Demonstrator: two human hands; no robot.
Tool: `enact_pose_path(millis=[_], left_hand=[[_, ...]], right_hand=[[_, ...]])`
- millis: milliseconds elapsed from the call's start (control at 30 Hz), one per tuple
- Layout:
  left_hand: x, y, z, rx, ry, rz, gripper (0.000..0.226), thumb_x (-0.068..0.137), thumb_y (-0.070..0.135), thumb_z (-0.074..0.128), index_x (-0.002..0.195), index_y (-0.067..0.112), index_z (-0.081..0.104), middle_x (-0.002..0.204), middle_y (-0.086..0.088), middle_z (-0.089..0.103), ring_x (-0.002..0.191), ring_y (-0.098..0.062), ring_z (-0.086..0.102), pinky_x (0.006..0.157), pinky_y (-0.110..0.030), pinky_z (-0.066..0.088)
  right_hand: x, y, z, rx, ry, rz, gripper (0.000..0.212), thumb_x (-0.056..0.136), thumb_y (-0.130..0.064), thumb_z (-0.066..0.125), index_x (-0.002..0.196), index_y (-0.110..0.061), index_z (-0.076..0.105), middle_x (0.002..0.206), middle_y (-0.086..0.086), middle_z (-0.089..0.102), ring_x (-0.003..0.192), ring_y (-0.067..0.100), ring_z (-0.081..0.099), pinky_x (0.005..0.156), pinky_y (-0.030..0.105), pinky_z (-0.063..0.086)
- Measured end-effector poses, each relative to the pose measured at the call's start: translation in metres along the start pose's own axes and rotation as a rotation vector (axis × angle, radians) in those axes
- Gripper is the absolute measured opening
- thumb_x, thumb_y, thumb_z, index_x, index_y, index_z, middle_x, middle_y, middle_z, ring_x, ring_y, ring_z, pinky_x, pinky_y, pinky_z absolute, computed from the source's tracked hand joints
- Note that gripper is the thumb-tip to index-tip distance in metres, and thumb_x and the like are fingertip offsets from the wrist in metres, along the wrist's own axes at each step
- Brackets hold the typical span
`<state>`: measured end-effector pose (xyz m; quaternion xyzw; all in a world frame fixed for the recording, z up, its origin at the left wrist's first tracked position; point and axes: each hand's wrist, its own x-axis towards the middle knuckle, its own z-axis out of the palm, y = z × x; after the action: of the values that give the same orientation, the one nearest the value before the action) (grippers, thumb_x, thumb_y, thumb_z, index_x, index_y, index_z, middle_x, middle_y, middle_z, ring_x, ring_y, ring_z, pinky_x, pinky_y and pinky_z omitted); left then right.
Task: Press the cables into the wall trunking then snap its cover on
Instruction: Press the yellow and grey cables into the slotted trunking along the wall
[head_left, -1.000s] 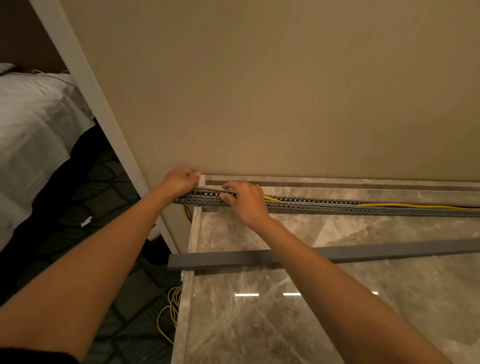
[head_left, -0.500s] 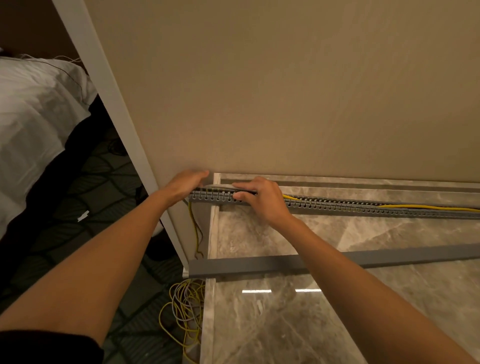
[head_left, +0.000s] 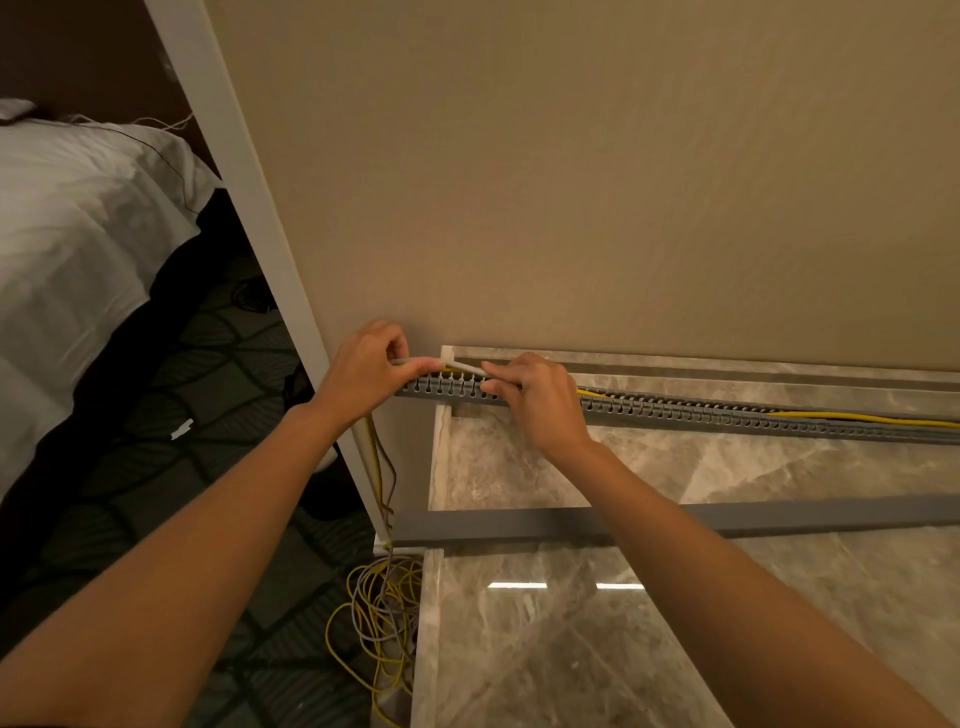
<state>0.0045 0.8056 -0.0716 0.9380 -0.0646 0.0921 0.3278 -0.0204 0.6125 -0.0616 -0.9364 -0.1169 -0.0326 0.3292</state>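
A grey slotted trunking (head_left: 727, 413) lies along the foot of the beige wall on a marble ledge. A yellow cable (head_left: 841, 417) runs inside it to the right. At the trunking's left end my left hand (head_left: 363, 366) and my right hand (head_left: 535, 395) both pinch a pale grey cable (head_left: 457, 365), held taut between them just above the slots. The grey cover (head_left: 519, 522) lies loose on the marble, parallel to the trunking and nearer to me.
Yellow and grey cable slack (head_left: 379, 613) hangs down from the trunking's left end and coils on the dark patterned carpet (head_left: 171, 483). A white door frame (head_left: 249, 208) edges the wall. A bed with white linen (head_left: 78, 234) stands at the left.
My view has shifted left and closer. Both hands have lifted from pressing on the trunking's left end and now pinch the grey cable above it.
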Motion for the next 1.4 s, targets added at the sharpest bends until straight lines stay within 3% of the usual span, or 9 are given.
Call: enact_pose_path(millis=[300,467,567,767,900,967,1067,1267,1400], left_hand=[[0.01,0.024,-0.032,0.189,-0.408,0.016,0.017,0.083,0.008,0.066,0.075,0.019,0.054,0.078,0.002,0.053,0.068,-0.01,0.047,0.055,-0.013,0.036],[0.003,0.035,-0.029,0.409,-0.397,0.14,0.003,0.088,0.009,0.057,0.089,0.007,0.058,0.097,-0.01,0.056,0.086,-0.021,0.049,0.067,-0.026,0.041],[-0.004,0.037,-0.028,0.442,-0.404,0.144,0.018,0.092,0.018,0.055,0.095,0.002,0.063,0.106,-0.013,0.059,0.095,-0.027,0.056,0.079,-0.036,0.044],[0.006,0.045,-0.023,0.408,-0.382,-0.051,0.039,0.083,0.032,0.067,0.055,0.015,0.047,0.07,-0.005,0.053,0.07,-0.022,0.048,0.062,-0.028,0.035],[0.012,0.055,-0.022,0.387,-0.396,-0.148,0.05,0.084,0.038,0.065,0.047,0.016,0.039,0.05,0.0,0.038,0.048,-0.014,0.035,0.047,-0.026,0.023],[0.014,0.062,-0.022,0.441,-0.408,-0.15,0.045,0.084,0.037,0.066,0.052,0.013,0.045,0.056,-0.002,0.045,0.055,-0.019,0.044,0.052,-0.027,0.029],[0.018,0.072,-0.022,0.514,-0.457,-0.08,0.031,0.085,0.031,0.065,0.088,0.0,0.064,0.093,-0.016,0.063,0.093,-0.034,0.059,0.072,-0.034,0.042],[0.022,0.066,-0.025,0.461,-0.549,0.015,0.019,0.085,0.031,0.065,0.082,0.016,0.053,0.089,-0.007,0.051,0.082,-0.021,0.045,0.068,-0.029,0.032],[0.022,0.075,-0.016,0.535,-0.554,0.035,0.023,0.087,0.025,0.063,0.104,0.01,0.058,0.11,-0.012,0.056,0.098,-0.028,0.052,0.073,-0.033,0.038]], right_hand=[[-0.004,-0.001,0.002,-0.062,0.03,0.0,0.029,0.086,-0.02,0.062,0.112,-0.006,0.064,0.108,0.013,0.066,0.102,0.028,0.058,0.091,0.039,0.044],[-0.002,-0.002,-0.002,0.055,0.013,0.136,0.022,0.083,-0.017,0.065,0.102,-0.005,0.06,0.108,0.01,0.065,0.101,0.024,0.057,0.085,0.032,0.042],[0.001,0.0,-0.003,0.141,-0.008,0.217,0.022,0.082,-0.016,0.068,0.099,-0.006,0.059,0.102,0.007,0.063,0.095,0.021,0.054,0.077,0.028,0.039],[0.006,0.0,-0.009,0.348,-0.049,0.317,0.019,0.075,-0.007,0.073,0.082,-0.013,0.057,0.071,-0.01,0.051,0.083,0.017,0.051,0.072,0.027,0.041],[0.006,0.006,-0.011,0.456,-0.069,0.325,0.028,0.082,-0.004,0.066,0.065,-0.021,0.052,0.068,-0.008,0.052,0.076,0.015,0.052,0.061,0.018,0.04],[0.009,0.006,-0.011,0.436,-0.075,0.344,0.032,0.082,-0.003,0.065,0.06,-0.021,0.049,0.065,-0.007,0.052,0.065,0.01,0.049,0.059,0.018,0.039],[0.015,0.003,-0.01,0.357,-0.07,0.382,0.036,0.08,-0.004,0.067,0.056,-0.02,0.045,0.061,-0.006,0.05,0.062,0.011,0.049,0.059,0.024,0.04],[0.022,-0.004,-0.011,0.197,-0.105,0.396,0.037,0.08,-0.005,0.064,0.056,-0.023,0.044,0.062,-0.008,0.049,0.087,0.021,0.056,0.087,0.041,0.05],[0.019,-0.009,-0.01,0.123,-0.1,0.358,0.036,0.08,-0.002,0.057,0.056,-0.024,0.043,0.076,0.002,0.057,0.095,0.028,0.06,0.091,0.045,0.049]])
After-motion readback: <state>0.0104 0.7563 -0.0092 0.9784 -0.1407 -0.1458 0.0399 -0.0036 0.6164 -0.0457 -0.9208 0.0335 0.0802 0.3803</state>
